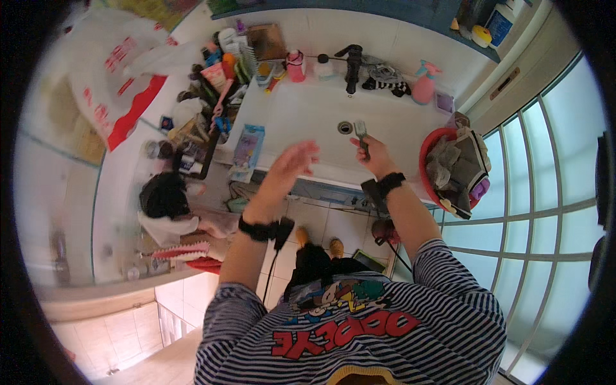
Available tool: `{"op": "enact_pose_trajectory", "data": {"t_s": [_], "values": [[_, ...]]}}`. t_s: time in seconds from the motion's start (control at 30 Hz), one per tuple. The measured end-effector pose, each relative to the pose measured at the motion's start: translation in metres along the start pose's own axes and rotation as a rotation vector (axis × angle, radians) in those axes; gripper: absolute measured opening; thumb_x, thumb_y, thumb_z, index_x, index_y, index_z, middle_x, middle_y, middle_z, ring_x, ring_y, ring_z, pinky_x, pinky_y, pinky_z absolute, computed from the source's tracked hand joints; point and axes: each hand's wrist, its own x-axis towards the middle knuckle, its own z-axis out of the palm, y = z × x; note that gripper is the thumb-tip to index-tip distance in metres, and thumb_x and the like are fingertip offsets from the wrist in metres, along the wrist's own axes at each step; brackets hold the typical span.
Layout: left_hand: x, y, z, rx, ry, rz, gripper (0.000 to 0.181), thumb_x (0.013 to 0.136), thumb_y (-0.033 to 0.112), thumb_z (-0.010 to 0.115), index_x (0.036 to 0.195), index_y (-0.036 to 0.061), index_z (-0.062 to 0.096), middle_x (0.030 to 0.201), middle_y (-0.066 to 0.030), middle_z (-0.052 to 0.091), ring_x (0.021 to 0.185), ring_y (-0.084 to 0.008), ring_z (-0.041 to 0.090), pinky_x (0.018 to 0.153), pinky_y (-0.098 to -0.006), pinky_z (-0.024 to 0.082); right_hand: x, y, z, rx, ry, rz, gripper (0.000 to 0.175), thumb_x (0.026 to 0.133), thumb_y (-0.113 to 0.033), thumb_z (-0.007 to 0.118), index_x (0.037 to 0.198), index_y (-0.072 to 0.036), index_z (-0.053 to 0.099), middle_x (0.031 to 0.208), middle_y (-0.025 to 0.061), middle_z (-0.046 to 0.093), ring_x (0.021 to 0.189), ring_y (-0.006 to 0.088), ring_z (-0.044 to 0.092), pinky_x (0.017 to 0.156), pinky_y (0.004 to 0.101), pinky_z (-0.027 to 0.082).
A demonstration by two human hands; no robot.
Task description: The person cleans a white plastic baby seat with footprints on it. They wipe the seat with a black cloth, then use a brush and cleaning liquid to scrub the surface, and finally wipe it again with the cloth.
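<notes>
My right hand (378, 156) grips the dark handle of a small brush (360, 129). The brush's pale head points away from me over the white sink (303, 110), just right of the round drain (345, 127). Held above the sink's front edge, my left hand (294, 161) has its fingers apart and nothing in them; it looks slightly blurred. A blue-and-purple packet (248, 149) lies on the sink's left rim, to the left of that hand. Behind the drain stands a black faucet (353, 67).
A red basin (426, 168) heaped with cloth sits at the sink's right corner. Along the back rim are a pink bottle (295, 67), wet-looking striped fabric (387, 81) and a pink spray bottle (423, 86). Crowded toiletries (216, 77) and a white plastic bag (115, 72) occupy the left.
</notes>
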Motion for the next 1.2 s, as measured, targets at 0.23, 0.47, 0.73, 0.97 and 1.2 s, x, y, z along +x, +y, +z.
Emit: {"op": "enact_pose_trajectory", "data": {"t_s": [0.23,0.47,0.73,0.97,1.2], "values": [[0.214,0.006,-0.022,-0.591,0.132,-0.089,0.043,0.096,0.006,0.059,0.136,-0.0017,0.045,0.126,-0.0192,0.059,0.121,-0.0313,0.057,0.107,-0.0455,0.046,0.061,-0.018,0.028,0.153,-0.082,0.001,0.029,0.106,-0.016,0.036,0.117,0.006,0.052,0.086,0.0031,0.057,0.060,0.0067,0.040,0.048,0.0209,0.033],[0.312,-0.015,-0.024,-0.883,0.120,-0.124,0.039,0.089,-0.004,0.058,0.126,-0.0041,0.046,0.115,-0.0197,0.058,0.114,-0.0325,0.057,0.109,-0.0468,0.044,0.074,-0.030,0.049,0.283,-0.053,-0.004,0.024,0.105,-0.017,0.040,0.115,0.002,0.052,0.087,0.0043,0.060,0.059,0.0046,0.039,0.047,0.0177,0.032],[0.317,0.000,-0.020,-0.882,0.049,0.009,0.052,0.088,-0.005,0.055,0.135,-0.0165,0.036,0.139,-0.0268,0.042,0.134,-0.0386,0.044,0.117,-0.0492,0.036,0.087,-0.033,0.046,0.160,-0.033,0.000,0.022,0.105,-0.018,0.041,0.116,-0.002,0.052,0.092,0.0061,0.063,0.060,0.0050,0.038,0.048,0.0187,0.032],[0.317,-0.012,-0.015,0.488,0.140,0.329,0.066,0.088,-0.002,0.056,0.151,0.0066,0.037,0.162,-0.0169,0.026,0.149,-0.0324,0.027,0.118,-0.0431,0.032,0.081,-0.034,0.048,0.109,-0.025,0.043,0.017,0.103,-0.017,0.042,0.116,-0.009,0.049,0.100,0.0097,0.066,0.059,0.0059,0.036,0.048,0.0198,0.032],[0.314,-0.034,-0.034,0.845,0.105,0.405,0.065,0.084,-0.006,0.049,0.147,0.0122,0.045,0.157,-0.0167,0.036,0.146,-0.0357,0.032,0.115,-0.0402,0.036,0.085,-0.033,0.040,0.051,-0.090,0.052,0.024,0.102,-0.017,0.044,0.124,-0.009,0.050,0.101,0.0115,0.066,0.058,0.0071,0.038,0.048,0.0210,0.034]]}}
